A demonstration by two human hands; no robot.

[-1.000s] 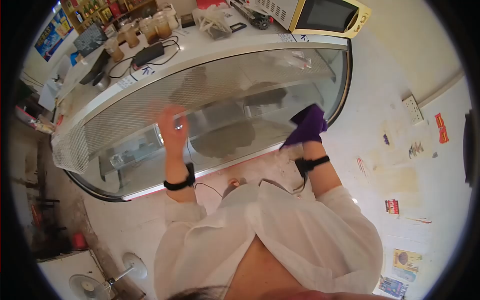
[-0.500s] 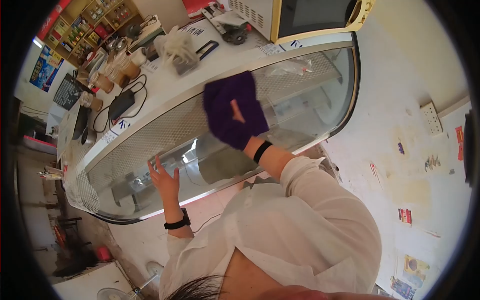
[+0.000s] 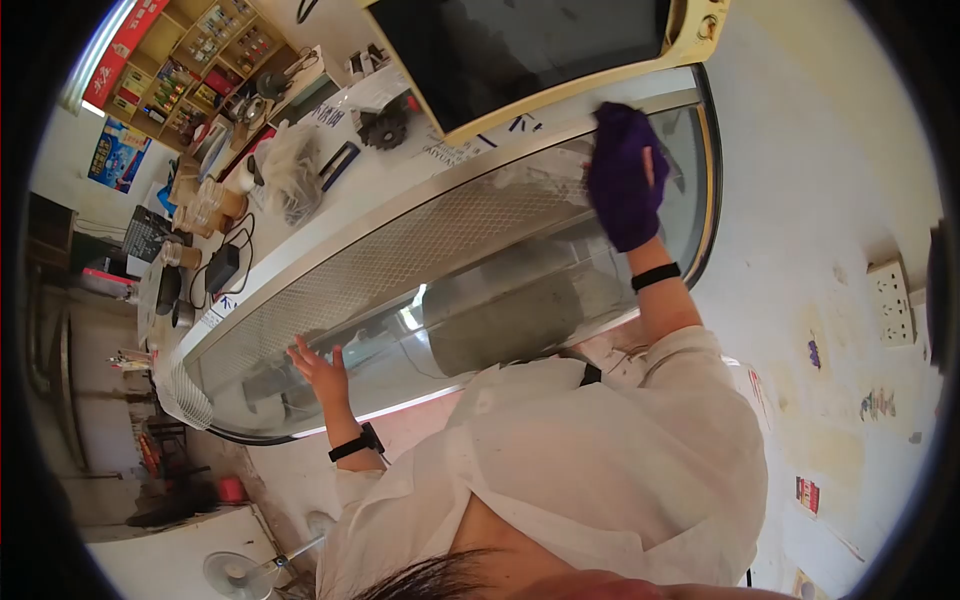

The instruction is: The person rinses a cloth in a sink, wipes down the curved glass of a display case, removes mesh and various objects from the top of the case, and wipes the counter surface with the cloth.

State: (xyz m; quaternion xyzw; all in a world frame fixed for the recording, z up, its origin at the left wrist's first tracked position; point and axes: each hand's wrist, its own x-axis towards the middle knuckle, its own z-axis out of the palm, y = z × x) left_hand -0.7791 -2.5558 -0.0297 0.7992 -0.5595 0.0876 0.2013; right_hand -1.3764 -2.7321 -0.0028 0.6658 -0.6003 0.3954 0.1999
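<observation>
Item 1. Purple cloth (image 3: 620,190), one. Carried on the right hand (image 3: 649,168), covering most of it. A sliver of bare finger shows at the cloth's right side; whether the fingers beneath are spread or pressed together cannot be told. Long axis roughly continues the right forearm, reaching away from the wrist. The right hand bears it; the left hand is well apart.

Item 2. Curved glass display case (image 3: 714,170), one. Lies beneath and to the left of the right-hand grip, its long axis running crosswise to the cloth's. The cloth is over its right end, reaching across the upper edge; contact with the glass cannot be confirmed.

Item 3. Left hand (image 3: 322,372). Bare, fingers fanned apart, nothing held. Before the case's left part, lower and well left of the cloth; touch on the glass uncertain.

Item 4. Black bands (image 3: 656,276), one per forearm, the right one just below the cloth.

Item 5. Microwave oven (image 3: 520,60), on the counter, beyond and left of the cloth.

Item 6. Plastic bag (image 3: 290,175), pale contents, farther left of the right-hand grip.

Item 7. Black power adapter (image 3: 222,267) with cord, left of the bag, beyond the left hand.

Item 8. Wall socket (image 3: 890,303), well right of the cloth.
</observation>
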